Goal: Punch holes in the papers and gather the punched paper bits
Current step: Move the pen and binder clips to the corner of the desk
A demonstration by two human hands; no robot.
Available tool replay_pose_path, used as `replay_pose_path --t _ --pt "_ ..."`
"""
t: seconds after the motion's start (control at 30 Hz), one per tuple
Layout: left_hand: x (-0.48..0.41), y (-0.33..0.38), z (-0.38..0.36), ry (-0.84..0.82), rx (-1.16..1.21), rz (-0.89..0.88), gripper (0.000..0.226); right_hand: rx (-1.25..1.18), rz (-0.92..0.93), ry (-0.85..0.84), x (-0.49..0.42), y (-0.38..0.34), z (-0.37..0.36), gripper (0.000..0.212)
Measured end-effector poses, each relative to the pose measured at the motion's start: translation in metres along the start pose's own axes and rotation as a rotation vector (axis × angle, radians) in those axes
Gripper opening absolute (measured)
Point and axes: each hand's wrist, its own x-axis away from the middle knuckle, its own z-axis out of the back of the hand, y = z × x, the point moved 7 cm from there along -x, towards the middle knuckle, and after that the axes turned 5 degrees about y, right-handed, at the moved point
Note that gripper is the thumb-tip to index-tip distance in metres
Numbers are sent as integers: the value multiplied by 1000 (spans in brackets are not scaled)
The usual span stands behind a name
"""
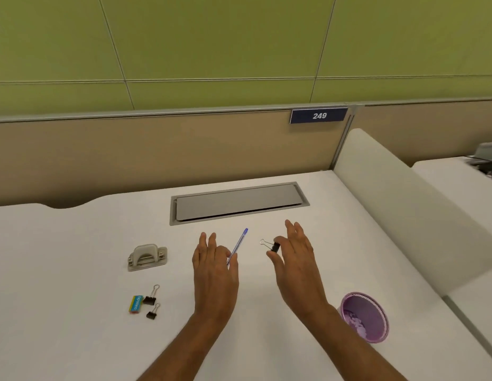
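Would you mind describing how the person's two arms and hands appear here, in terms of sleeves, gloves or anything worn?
Both arms enter from the bottom edge and are bare as far as the frame shows: no sleeves or cuffs are visible. The left hand and the right hand are ungloved. No watch, bracelet or ring is visible on the sides facing the camera.

white desk [74, 339] lower frame, grey hole punch [147, 257] at left, blue pen [240, 241] mid-frame, black binder clip [275, 247], purple patterned little bin [374, 328] lower right, olive green wall [211, 45] up top, navy 249 sign [318, 115].
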Motion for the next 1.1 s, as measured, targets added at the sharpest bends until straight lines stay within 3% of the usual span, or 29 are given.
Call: replay_pose_path --t 0.33,0.6,1.1 --pt "-21 72 -83 -52 74 7 8 3 -106 -83 -46 125 22 19" --pt "-24 88 -161 -124 62 60 11 38 -162 -205 -58 207 -13 22" --pt "-16 110 -247 -230 -68 -20 24 41 -269 -295 -47 270 -63 30"
